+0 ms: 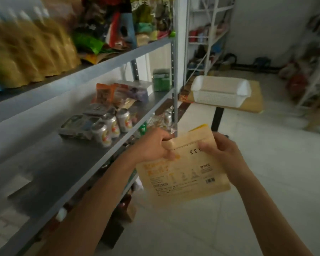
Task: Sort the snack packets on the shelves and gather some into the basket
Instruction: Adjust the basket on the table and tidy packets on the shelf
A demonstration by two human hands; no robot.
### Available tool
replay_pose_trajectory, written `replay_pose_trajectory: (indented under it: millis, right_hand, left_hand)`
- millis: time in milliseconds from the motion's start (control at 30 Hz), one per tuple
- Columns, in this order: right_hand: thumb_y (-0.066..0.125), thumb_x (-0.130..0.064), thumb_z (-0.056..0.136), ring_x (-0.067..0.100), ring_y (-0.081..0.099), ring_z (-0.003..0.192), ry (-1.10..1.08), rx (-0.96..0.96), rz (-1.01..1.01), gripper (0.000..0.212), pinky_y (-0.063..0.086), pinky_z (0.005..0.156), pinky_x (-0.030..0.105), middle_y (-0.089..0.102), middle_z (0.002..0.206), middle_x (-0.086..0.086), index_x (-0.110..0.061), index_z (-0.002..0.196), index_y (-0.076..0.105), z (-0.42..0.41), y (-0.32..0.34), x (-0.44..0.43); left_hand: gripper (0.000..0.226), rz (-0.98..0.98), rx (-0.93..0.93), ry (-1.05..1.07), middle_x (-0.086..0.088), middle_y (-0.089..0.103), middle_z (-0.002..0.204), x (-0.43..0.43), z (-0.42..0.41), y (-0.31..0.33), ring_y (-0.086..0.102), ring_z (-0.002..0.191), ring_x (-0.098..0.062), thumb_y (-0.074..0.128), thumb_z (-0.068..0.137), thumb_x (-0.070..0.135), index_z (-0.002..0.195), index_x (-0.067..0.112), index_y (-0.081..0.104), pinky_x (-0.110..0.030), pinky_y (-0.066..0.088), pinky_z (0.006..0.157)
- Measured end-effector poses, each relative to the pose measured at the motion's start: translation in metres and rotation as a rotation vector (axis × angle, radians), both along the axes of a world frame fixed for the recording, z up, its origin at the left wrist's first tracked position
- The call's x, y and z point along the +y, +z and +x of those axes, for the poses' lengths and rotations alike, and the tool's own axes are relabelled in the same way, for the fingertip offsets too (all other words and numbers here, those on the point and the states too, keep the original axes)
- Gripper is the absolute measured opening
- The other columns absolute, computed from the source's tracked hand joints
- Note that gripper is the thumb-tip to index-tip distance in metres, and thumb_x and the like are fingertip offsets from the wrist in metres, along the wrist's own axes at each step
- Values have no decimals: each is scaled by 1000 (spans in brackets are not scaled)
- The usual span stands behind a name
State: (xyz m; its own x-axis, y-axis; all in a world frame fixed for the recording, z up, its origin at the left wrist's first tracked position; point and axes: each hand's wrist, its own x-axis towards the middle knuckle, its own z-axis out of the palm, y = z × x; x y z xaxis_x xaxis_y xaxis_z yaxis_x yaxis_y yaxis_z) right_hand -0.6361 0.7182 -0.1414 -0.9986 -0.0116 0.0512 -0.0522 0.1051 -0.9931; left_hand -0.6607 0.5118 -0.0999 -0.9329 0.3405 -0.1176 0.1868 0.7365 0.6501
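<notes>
From the head camera, both hands are on the tan snack packet (183, 174). The left hand (153, 145) curls round its top left corner and the right hand (220, 150) pinches its top right edge, so the packet hangs below the fingers. The white basket (218, 99) sits well beyond the fingertips, up and right, and drink cans (109, 126) stand on the grey shelf (63, 172) left of the left fingers.
</notes>
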Motion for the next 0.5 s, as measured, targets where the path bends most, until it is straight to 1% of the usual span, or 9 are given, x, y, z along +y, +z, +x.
replay_pose_trajectory:
  millis: [67, 100, 200, 267, 300, 367, 400, 467, 500]
  right_hand:
    - [67, -19, 85, 21, 72, 71, -68, -17, 36, 13, 58, 59, 30, 74, 82, 3, -13, 96, 70, -15, -1, 18]
    - [66, -19, 85, 22, 72, 70, -107, -22, 36, 13, 58, 59, 31, 74, 81, 4, -11, 94, 70, -22, -3, 26]
    - [66, -16, 86, 26, 71, 69, -182, -35, -20, 13, 57, 57, 32, 74, 80, 9, -5, 92, 69, -51, -9, 45]
    - [66, -15, 85, 29, 71, 69, -216, -37, -33, 12, 58, 59, 38, 73, 80, 11, -4, 90, 69, -75, -12, 56]
    - [66, -15, 85, 30, 71, 69, -233, -35, -35, 12, 59, 60, 40, 73, 80, 12, -4, 90, 69, -90, -13, 61]
    - [67, -15, 85, 32, 70, 69, -268, -27, -32, 15, 59, 59, 41, 73, 80, 13, -2, 90, 68, -123, -14, 74]
    - [67, -16, 85, 33, 70, 69, -288, -24, -33, 16, 59, 59, 41, 73, 80, 14, 0, 90, 68, -141, -15, 82]
    - [67, -17, 85, 34, 70, 71, -326, -19, -43, 18, 59, 59, 41, 73, 81, 15, 0, 92, 68, -180, -13, 98]
    - [67, -16, 85, 35, 70, 72, -335, -20, -61, 18, 59, 60, 41, 73, 83, 15, -1, 93, 68, -201, -11, 105]
  left_hand:
    - [26, 6, -7, -52, 8, 71, 91, 21, -25, -9, 67, 87, -12, 83, 70, 13, 93, 18, 72, -36, 56, 81]
    - [29, 8, -13, -73, 5, 72, 94, 31, -37, -12, 68, 88, -13, 83, 70, 13, 97, 15, 73, -39, 56, 83]
    - [30, 2, -7, -133, 4, 73, 97, 55, -78, -21, 68, 88, -13, 83, 69, 15, 97, 18, 74, -42, 56, 83]
    - [26, 3, 5, -163, 5, 72, 93, 68, -110, -24, 67, 85, -12, 84, 69, 19, 93, 19, 73, -41, 56, 82]
    - [23, 15, 3, -180, 7, 71, 90, 72, -126, -25, 67, 83, -10, 84, 70, 21, 90, 20, 73, -37, 56, 80]
    - [16, 20, -6, -231, 11, 68, 81, 78, -164, -24, 64, 75, -5, 83, 72, 22, 79, 24, 69, -26, 53, 70]
    - [18, -1, -5, -263, 12, 65, 76, 81, -185, -22, 62, 70, -3, 82, 73, 22, 73, 27, 65, -23, 49, 65]
    - [20, -44, 25, -286, 11, 63, 72, 87, -231, -22, 60, 67, -5, 81, 74, 21, 69, 24, 62, -24, 46, 62]
    - [17, -42, 44, -273, 7, 66, 74, 92, -256, -21, 62, 69, -9, 81, 74, 19, 70, 20, 65, -29, 51, 64]
